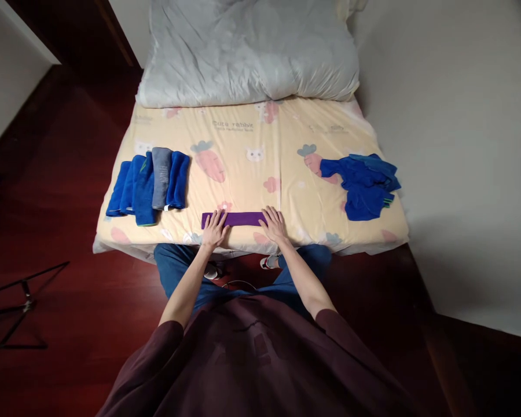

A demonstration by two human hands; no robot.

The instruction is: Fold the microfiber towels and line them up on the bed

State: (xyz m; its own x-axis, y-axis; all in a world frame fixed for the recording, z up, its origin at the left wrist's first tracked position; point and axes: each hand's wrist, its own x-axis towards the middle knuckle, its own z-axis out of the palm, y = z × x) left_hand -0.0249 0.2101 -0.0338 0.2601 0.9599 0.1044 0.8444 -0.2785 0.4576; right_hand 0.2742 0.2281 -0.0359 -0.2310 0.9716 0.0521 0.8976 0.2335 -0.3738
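A purple cloth (245, 219), folded into a long narrow strip, lies crosswise near the front edge of the bed. My left hand (216, 229) rests on its left end with the fingers spread. On the right end lies my right hand (273, 225), also flat with fingers apart. To the left, several rolled towels (131, 182) in blue stand side by side, with a grey rolled towel (161, 178) among them. A crumpled heap of blue cloths (364, 185) sits on the right side of the bed.
The bed (238, 168) has a yellow sheet printed with carrots and rabbits. A grey quilt (252, 52) is bunched at its far end. A pale wall (460, 174) borders the right side. A black tripod leg stand (24, 304) is on the dark red floor (91, 324) at left.
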